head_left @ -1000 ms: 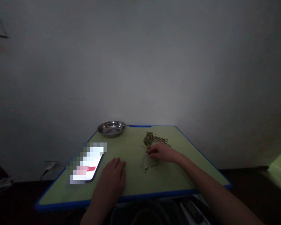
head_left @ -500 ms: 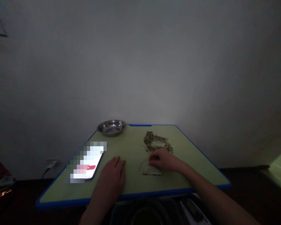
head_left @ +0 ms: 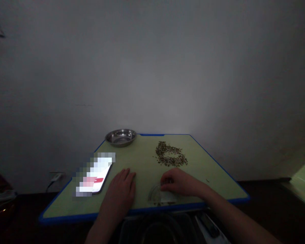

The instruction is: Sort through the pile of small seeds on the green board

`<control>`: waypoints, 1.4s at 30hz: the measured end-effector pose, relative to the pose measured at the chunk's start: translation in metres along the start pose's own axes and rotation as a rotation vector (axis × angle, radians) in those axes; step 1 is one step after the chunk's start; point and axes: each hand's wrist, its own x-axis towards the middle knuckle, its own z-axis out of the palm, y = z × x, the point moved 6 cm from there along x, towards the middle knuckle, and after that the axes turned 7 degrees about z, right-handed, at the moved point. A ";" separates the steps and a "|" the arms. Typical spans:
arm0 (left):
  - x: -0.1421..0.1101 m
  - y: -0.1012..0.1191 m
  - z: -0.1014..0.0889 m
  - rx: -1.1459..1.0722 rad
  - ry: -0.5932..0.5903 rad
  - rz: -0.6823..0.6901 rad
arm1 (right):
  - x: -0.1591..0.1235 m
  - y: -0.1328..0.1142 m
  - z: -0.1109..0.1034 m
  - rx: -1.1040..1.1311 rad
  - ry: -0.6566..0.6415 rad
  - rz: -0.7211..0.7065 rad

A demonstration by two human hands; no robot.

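My left hand (head_left: 122, 185) lies palm down on the pale green table (head_left: 137, 159), fingers stretched out, holding nothing. Near the table's front edge, the thumb and fingers of my right hand (head_left: 176, 182) are pinched on a clear half-round plastic piece that looks like a protractor (head_left: 156, 195). A few dark grains (head_left: 159, 204) show along its straight side, close to the blue rim. Beyond my right hand, a ring-shaped scatter of small brown grains (head_left: 165, 152) is spread over the tabletop; their exact kind is too small to make out.
A shallow steel bowl (head_left: 121, 138) stands at the far left corner. On the left lies a phone (head_left: 98, 181) with a lit, partly blurred screen. One small sliver (head_left: 207, 181) rests right of my right forearm. A grey wall (head_left: 162, 67) rises behind the table.
My right hand has drawn the protractor toward the table's front edge, away from the scattered grains, with a few grains at its straight side. The left hand stays in place.
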 end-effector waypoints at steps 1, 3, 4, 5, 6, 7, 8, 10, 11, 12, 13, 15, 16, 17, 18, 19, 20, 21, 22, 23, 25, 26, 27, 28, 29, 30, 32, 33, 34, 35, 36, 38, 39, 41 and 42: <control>0.000 0.000 0.000 0.002 0.003 -0.002 | 0.000 0.000 0.001 0.008 -0.013 -0.002; 0.001 0.000 0.001 0.012 0.006 0.002 | -0.001 0.000 0.003 0.021 -0.042 -0.001; 0.001 -0.001 0.001 0.018 0.005 0.004 | -0.002 0.000 0.003 0.028 -0.058 0.003; 0.001 -0.001 0.001 0.023 0.007 0.006 | -0.002 0.000 0.004 0.036 -0.071 0.006; 0.001 0.000 0.001 0.023 0.011 0.011 | -0.002 0.000 0.004 0.045 -0.081 0.007; 0.000 0.000 0.001 0.022 0.018 0.015 | -0.001 0.001 0.005 0.054 -0.090 0.005; 0.000 0.000 0.001 0.019 0.024 0.016 | -0.001 0.001 0.005 0.064 -0.100 0.000; 0.000 0.000 0.000 0.013 0.027 0.015 | 0.001 0.002 0.006 0.082 -0.124 -0.014; 0.000 0.001 0.000 0.012 0.026 0.015 | 0.002 0.003 0.006 0.091 -0.135 -0.024; -0.001 0.001 0.000 0.012 0.023 0.011 | 0.002 0.003 0.006 0.099 -0.143 -0.033; -0.001 0.001 0.000 0.012 0.021 0.009 | 0.002 0.002 0.006 0.106 -0.147 -0.041; -0.001 0.001 0.000 0.008 0.020 0.009 | 0.002 0.001 0.006 0.115 -0.145 -0.045; -0.001 0.001 0.000 0.005 0.023 0.008 | 0.001 0.000 0.006 0.119 -0.145 -0.042; -0.001 0.000 0.000 0.002 0.026 0.009 | 0.000 -0.001 0.006 0.123 -0.147 -0.038; -0.001 0.000 0.000 -0.001 0.032 0.012 | -0.001 -0.003 0.005 0.127 -0.149 -0.035; -0.001 0.000 0.000 -0.002 0.038 0.016 | -0.003 -0.004 0.005 0.130 -0.150 -0.033; -0.001 0.000 0.000 -0.002 0.042 0.018 | -0.004 -0.005 0.003 0.135 -0.146 -0.028; -0.001 0.000 0.001 0.000 0.042 0.020 | -0.006 -0.004 -0.001 0.139 -0.133 -0.020; -0.001 -0.001 0.001 0.001 0.040 0.020 | -0.007 -0.002 -0.006 0.140 -0.107 -0.007; -0.001 -0.001 0.001 0.002 0.035 0.019 | -0.008 0.001 -0.012 0.137 -0.072 0.007; -0.001 -0.001 0.002 0.001 0.020 0.015 | -0.010 0.015 -0.028 0.123 0.010 0.043; -0.001 -0.001 0.002 0.001 0.012 0.013 | -0.011 0.024 -0.035 0.110 0.043 0.057; -0.001 -0.001 0.002 0.001 0.005 0.013 | -0.013 0.034 -0.040 0.105 0.065 0.076; -0.001 -0.001 0.002 0.000 0.002 0.011 | -0.014 0.044 -0.044 0.105 0.084 0.097; -0.001 0.000 0.002 -0.002 0.004 0.010 | -0.016 0.054 -0.046 0.107 0.091 0.118; -0.001 0.000 0.001 -0.007 0.012 0.009 | -0.017 0.063 -0.045 0.106 0.091 0.134; -0.001 0.000 0.000 -0.018 0.032 0.009 | -0.020 0.073 -0.040 0.103 0.083 0.144; -0.001 0.000 -0.001 -0.023 0.039 0.008 | -0.022 0.074 -0.036 0.101 0.076 0.141; -0.001 0.001 -0.001 -0.025 0.037 0.006 | -0.023 0.074 -0.032 0.101 0.068 0.137; -0.001 0.001 -0.001 -0.025 0.028 0.001 | -0.024 0.071 -0.028 0.104 0.057 0.135; -0.001 0.001 -0.001 -0.025 0.015 -0.003 | -0.025 0.068 -0.024 0.110 0.045 0.138; -0.001 0.002 -0.002 -0.027 -0.003 -0.007 | -0.026 0.062 -0.018 0.126 0.022 0.156; -0.001 0.002 -0.002 -0.026 -0.006 -0.007 | -0.027 0.058 -0.016 0.134 0.012 0.166; -0.001 0.003 -0.003 -0.022 -0.004 -0.005 | -0.028 0.053 -0.015 0.138 0.001 0.175; -0.002 0.003 -0.003 -0.019 -0.001 -0.002 | -0.029 0.050 -0.014 0.132 -0.003 0.173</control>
